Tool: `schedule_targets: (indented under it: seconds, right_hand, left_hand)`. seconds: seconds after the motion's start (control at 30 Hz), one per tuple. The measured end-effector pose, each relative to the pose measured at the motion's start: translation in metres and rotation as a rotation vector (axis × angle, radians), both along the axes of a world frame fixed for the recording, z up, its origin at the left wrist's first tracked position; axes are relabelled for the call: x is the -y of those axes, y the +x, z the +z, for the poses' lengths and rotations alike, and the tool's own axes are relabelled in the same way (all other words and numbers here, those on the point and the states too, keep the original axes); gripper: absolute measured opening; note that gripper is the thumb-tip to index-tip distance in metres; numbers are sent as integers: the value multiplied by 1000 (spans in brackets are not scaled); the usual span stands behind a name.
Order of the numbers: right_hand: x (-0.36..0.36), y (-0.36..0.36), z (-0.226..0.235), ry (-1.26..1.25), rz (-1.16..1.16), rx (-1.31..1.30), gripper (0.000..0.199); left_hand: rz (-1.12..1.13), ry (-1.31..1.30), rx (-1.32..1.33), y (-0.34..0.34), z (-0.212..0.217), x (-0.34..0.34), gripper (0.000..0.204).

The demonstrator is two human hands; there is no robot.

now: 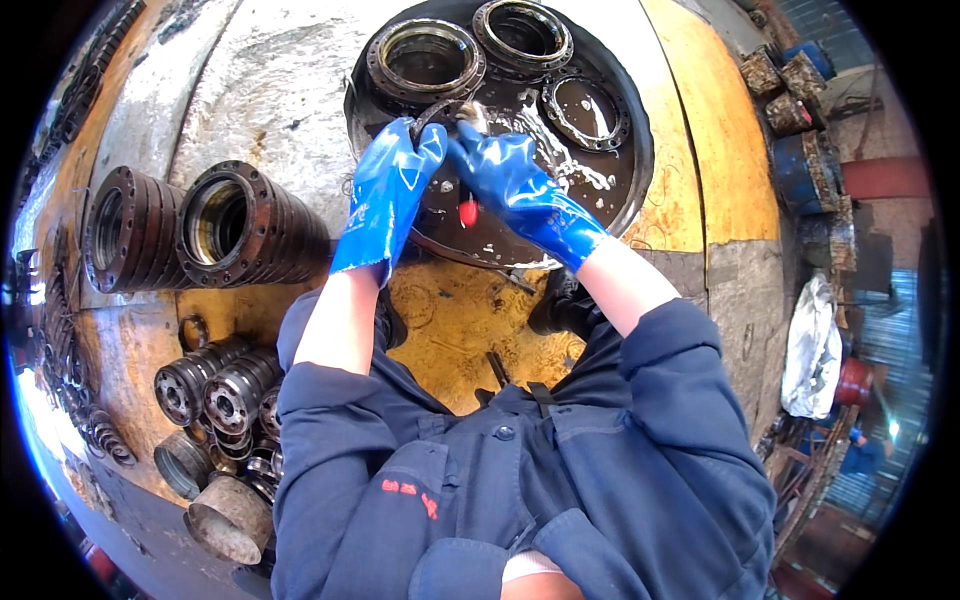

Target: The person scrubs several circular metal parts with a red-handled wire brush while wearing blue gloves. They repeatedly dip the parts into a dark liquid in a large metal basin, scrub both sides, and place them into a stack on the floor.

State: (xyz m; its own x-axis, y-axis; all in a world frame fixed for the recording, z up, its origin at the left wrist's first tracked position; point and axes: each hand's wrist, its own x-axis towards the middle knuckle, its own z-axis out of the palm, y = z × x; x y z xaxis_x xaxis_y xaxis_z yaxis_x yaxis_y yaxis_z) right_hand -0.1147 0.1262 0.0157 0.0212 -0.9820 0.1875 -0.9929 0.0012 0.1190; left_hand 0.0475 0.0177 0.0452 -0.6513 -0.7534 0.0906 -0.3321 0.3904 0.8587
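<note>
Over a wide round pan of dark liquid [450, 225], both my hands work in blue rubber gloves. My left hand [395, 165] is closed on the near edge of a dark metal ring [428, 118], which is tilted and partly hidden by the glove. Close beside it, my right hand [505, 170] grips a brush whose pale bristles [474, 117] touch or nearly touch the ring; a red handle end [468, 213] sticks out below the glove. Two thick flanged rings, a left one [425, 60] and a right one [523, 36], and a thinner ring [585, 111] sit in the pan.
Left of me, rows of rusty flanged rings [250, 225] lie on their sides. Nearer are bearing-like hubs [232, 395] and metal cans [230, 518]. Oily drums [800, 165] and a silvery wrapped bundle [812, 350] stand to the right. Yellow and grey floor plates surround the pan.
</note>
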Motion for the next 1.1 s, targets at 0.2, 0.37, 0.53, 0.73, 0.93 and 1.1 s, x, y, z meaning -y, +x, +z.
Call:
schedule_targets:
  seconds: [0.2, 0.37, 0.53, 0.73, 0.93, 1.1]
  right_hand:
    - [1, -12, -37, 208, -319, 398, 29]
    - [-9, 12, -33, 282, -554, 634, 21]
    - [-8, 18, -11, 397, -710, 1190, 23]
    - [-18, -3, -50, 21, -725, 2477, 28]
    - [9, -8, -26, -98, -1168, 2716, 24]
    - [-43, 24, -5, -64, -361, 2077, 31]
  left_hand:
    - [15, -73, 62, 2, 0, 1, 56]
    - [16, -90, 115, 6, 0, 0, 60]
    - [6, -88, 143, -2, 0, 0, 64]
    - [25, -127, 133, -11, -9, -3, 66]
    - [51, -197, 158, -7, -16, 5, 64]
    - [72, -282, 210, -13, -29, 10, 64]
